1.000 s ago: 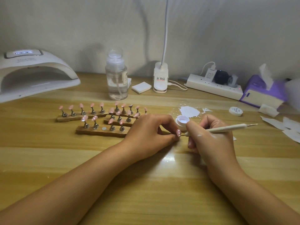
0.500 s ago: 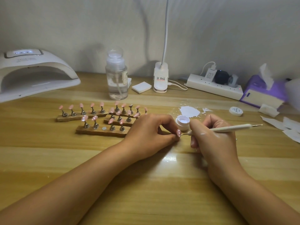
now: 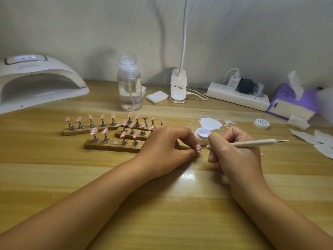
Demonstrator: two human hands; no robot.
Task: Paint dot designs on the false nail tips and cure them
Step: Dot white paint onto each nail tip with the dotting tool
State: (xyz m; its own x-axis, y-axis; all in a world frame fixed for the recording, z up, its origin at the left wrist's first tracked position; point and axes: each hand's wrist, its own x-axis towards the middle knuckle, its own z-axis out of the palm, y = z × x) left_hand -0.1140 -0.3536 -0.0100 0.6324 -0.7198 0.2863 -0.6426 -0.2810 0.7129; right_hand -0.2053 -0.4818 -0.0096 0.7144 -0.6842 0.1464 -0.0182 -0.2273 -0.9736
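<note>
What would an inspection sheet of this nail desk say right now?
Surface: wooden table, white spill near the gel pot.
Job's things: pink nail tips on wooden stands; curing lamp back left, display lit.
Clutter: paper scraps, tissue box, loose lid, pump bottle.
Hands: left hand pinches a dotted nail tip; right hand holds the dotting tool, tip at it.
Cables: white cable from lamp base; chargers in power strip.
Surroundings: plain wall.

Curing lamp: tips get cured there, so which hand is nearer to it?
Left. The left hand, pinching a nail tip, is right of and in front of the curing lamp; the right hand, gripping the dotting pen, lies even farther right.
</note>
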